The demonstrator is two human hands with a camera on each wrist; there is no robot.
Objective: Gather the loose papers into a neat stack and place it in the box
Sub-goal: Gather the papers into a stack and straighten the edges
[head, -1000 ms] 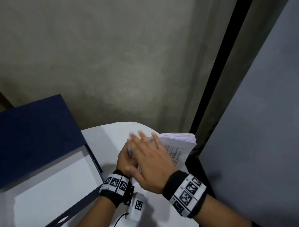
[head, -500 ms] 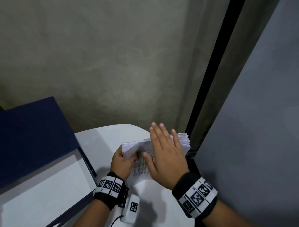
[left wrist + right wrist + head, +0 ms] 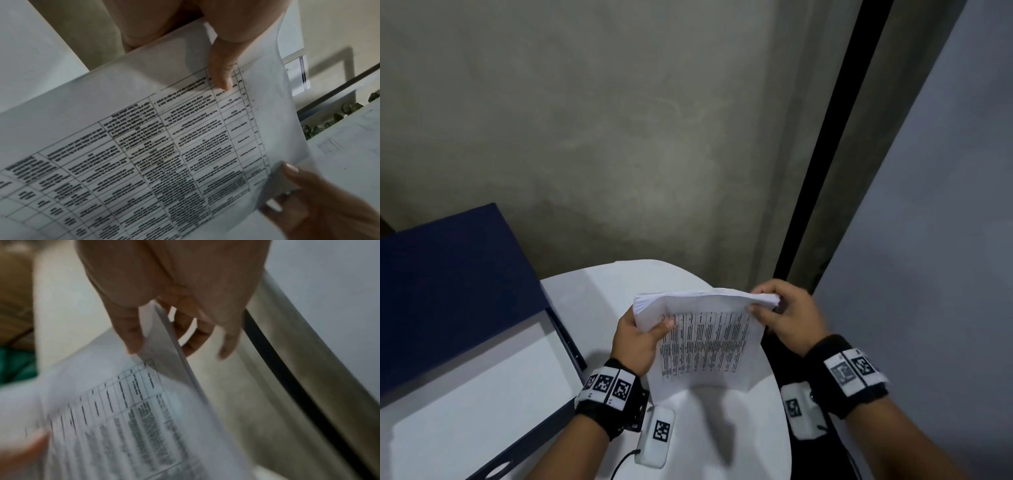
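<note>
A thick stack of papers [image 3: 705,346] with a printed table on its front sheet stands nearly upright over the white round table [image 3: 619,284]. My left hand [image 3: 654,325] grips its left edge, thumb [image 3: 222,73] on the front sheet. My right hand [image 3: 763,305] pinches the top right corner, with the thumb [image 3: 131,337] in front and the fingers [image 3: 195,337] behind. In the left wrist view the stack [image 3: 164,146] fills the frame. The navy box [image 3: 476,394] lies open at left with a white inside, its lid [image 3: 448,274] raised behind it.
A grey concrete wall stands behind the table. A black vertical frame [image 3: 825,171] and a grey panel [image 3: 928,274] close off the right, just past the table's edge. Small white tagged units [image 3: 657,431] hang by my wrists, the left one with a cable.
The right hand left the top of the stack, where it lay flat, and now pinches the right corner. The stack has risen from tilted to nearly upright, its printed face toward me.
</note>
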